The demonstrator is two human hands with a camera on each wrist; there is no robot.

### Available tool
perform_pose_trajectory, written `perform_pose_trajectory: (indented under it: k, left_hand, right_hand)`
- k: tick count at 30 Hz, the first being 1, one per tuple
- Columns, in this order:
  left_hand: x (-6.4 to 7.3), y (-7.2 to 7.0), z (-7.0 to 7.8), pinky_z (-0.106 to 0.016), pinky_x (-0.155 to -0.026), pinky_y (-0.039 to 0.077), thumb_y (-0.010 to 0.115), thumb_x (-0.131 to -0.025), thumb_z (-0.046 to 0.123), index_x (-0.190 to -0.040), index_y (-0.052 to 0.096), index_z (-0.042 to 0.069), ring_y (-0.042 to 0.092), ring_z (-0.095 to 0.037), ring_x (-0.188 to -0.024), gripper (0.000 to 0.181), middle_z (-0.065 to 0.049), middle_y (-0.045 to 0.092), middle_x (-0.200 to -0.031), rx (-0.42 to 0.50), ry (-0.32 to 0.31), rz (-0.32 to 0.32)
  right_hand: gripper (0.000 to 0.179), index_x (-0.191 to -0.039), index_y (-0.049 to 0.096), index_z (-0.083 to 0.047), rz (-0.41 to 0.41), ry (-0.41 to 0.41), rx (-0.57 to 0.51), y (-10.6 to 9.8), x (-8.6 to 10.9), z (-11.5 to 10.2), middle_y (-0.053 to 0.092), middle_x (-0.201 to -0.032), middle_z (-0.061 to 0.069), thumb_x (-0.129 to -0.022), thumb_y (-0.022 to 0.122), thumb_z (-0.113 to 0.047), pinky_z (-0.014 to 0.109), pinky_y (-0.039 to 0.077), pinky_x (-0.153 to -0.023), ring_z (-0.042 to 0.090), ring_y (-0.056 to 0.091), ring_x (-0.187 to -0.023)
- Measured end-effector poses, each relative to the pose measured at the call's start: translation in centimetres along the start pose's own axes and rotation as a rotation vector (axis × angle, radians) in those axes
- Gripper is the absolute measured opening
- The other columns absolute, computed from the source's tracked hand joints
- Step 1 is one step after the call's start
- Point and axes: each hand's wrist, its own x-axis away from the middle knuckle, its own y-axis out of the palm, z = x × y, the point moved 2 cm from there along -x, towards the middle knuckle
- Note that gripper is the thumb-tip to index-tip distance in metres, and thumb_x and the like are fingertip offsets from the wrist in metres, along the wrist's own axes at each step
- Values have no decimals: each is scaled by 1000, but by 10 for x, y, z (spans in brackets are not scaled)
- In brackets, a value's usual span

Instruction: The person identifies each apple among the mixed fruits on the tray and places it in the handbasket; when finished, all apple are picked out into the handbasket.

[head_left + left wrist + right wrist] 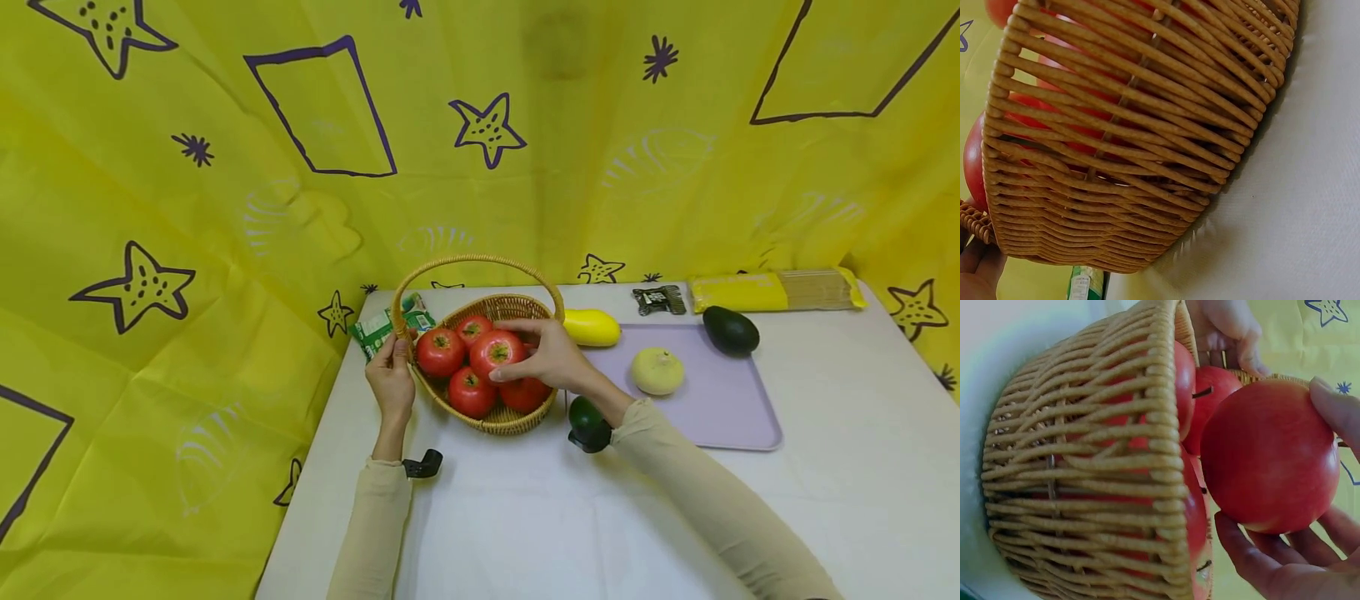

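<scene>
A wicker basket with a tall arched handle stands on the white table, holding several red apples. My left hand grips the base of the handle at the basket's left side; in the left wrist view its fingers show at the lower left edge. Over the basket, my right hand holds one apple above the others, thumb on one side and fingers curled round the other. The woven side wall fills most of the left wrist view, with red apples behind the gaps.
Right of the basket lie a yellow squash and a lilac tray bearing a pale round vegetable. A dark green avocado overlaps its corner; another sits near my right wrist. Behind are pasta, a dark packet and a green packet.
</scene>
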Motion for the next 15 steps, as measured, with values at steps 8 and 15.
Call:
perform_pose_trajectory:
  k: [8,15]
  left_hand:
    - [-2,-1,0,-16,-92,58,60,-108,5,-134,70,-7,74,-23,-111,31,-33,74,-117,12,-3,-5]
    - [-2,-1,-3,-17,-91,58,60,-107,4,-134,69,-8,73,-3,-103,31,-31,75,-116,33,-2,-10]
  right_hand:
    - [79,-146,64,-6,45,20,39,9,-7,0,71,-135,17,-76,99,-21,42,62,-96,30,71,-115]
    - [80,-149,60,-7,59,14,89,13,-15,6,70,-137,17,-80,96,-23,49,57,-105,32,69,-120]
